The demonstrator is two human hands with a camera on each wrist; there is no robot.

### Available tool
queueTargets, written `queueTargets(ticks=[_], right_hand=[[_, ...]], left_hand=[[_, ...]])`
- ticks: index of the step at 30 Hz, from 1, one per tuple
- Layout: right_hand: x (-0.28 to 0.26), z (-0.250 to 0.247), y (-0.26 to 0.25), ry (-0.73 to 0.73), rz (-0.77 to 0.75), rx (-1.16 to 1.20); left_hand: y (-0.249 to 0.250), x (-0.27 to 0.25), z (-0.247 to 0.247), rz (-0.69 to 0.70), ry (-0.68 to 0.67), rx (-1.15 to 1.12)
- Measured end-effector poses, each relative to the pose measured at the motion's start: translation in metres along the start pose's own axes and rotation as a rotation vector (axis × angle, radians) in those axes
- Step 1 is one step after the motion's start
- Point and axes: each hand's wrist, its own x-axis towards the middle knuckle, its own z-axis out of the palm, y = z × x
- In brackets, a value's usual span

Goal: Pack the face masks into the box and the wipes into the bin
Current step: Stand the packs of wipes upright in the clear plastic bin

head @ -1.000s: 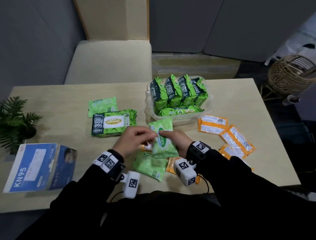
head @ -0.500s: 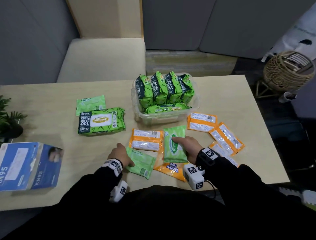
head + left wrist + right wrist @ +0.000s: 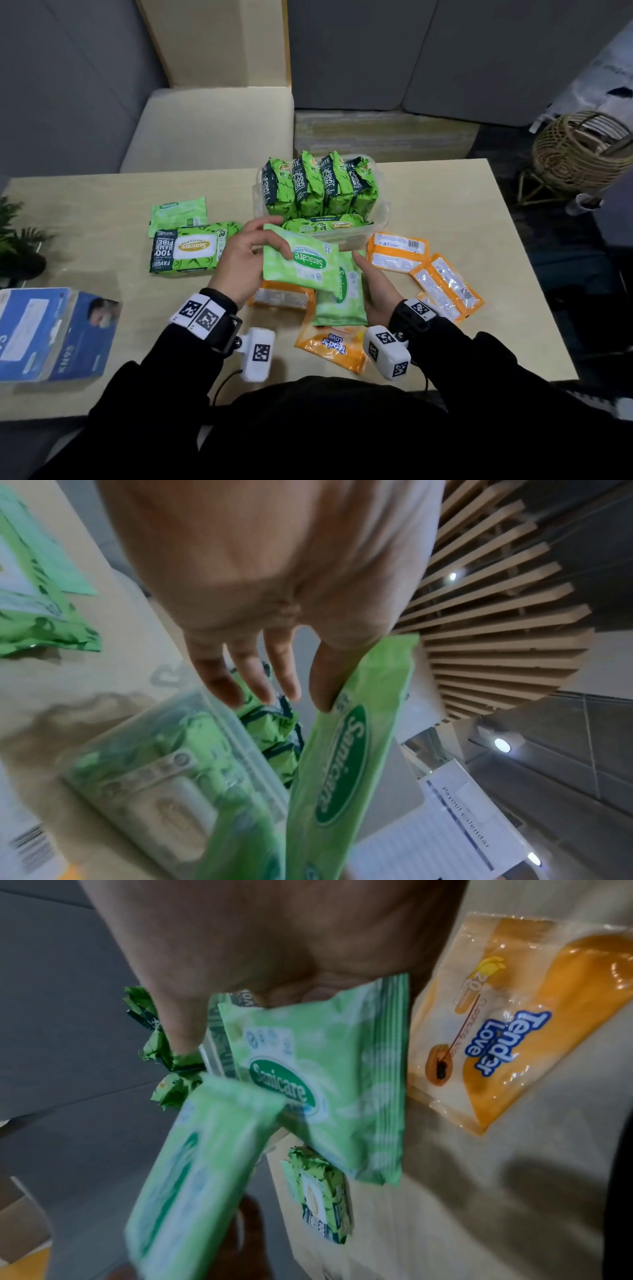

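My left hand (image 3: 270, 240) holds a light green Sanicare wipes pack (image 3: 301, 265) above the table, thumb on its face, just in front of the clear plastic bin (image 3: 378, 222). The left wrist view shows that pack (image 3: 342, 764) edge-on over the bin (image 3: 164, 756). My right hand (image 3: 371, 286) grips a second light green pack (image 3: 340, 301), partly under the first. In the right wrist view that second pack (image 3: 325, 1083) is pinched at its top edge. Several dark-and-green wipes packs stand in the bin. A blue KN95 mask box (image 3: 51, 335) lies at the near left.
A large Sanicare pack (image 3: 188, 250) and a small green pack (image 3: 178, 214) lie left of the bin. Orange packs (image 3: 397, 251) lie to the right, a Tender Love pack (image 3: 332, 346) near me, another orange pack (image 3: 281, 294) below my left hand. A plant (image 3: 17, 246) stands far left.
Half a second ago both hands rested low on packs on the table. Now each has lifted a light green pack, the left one raised toward the bin.
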Motion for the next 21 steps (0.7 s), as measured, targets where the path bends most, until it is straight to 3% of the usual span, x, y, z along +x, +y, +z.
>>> queueTargets(ticks=[4, 7, 13, 16, 20, 21], right_hand=[[-0.008, 0.007, -0.002, -0.081, -0.023, -0.087], [-0.010, 0.008, -0.006, -0.054, -0.120, -0.210], [-0.002, 0.012, -0.005, -0.022, -0.238, -0.175], [-0.002, 0.026, -0.003, -0.024, -0.244, -0.139], [0.004, 0.046, 0.005, 0.007, -0.242, -0.099], [0.007, 0.051, 0.007, 0.005, -0.239, -0.073]], left_hand=[[-0.016, 0.005, 0.020, -0.025, -0.030, 0.146], [-0.023, 0.007, 0.021, -0.068, -0.101, 0.292], [-0.020, 0.001, 0.017, -0.248, -0.015, -0.143], [-0.027, 0.001, 0.014, -0.177, 0.098, -0.095], [-0.036, 0.001, -0.004, -0.213, -0.021, -0.071], [-0.040, 0.000, -0.009, -0.218, 0.009, -0.071]])
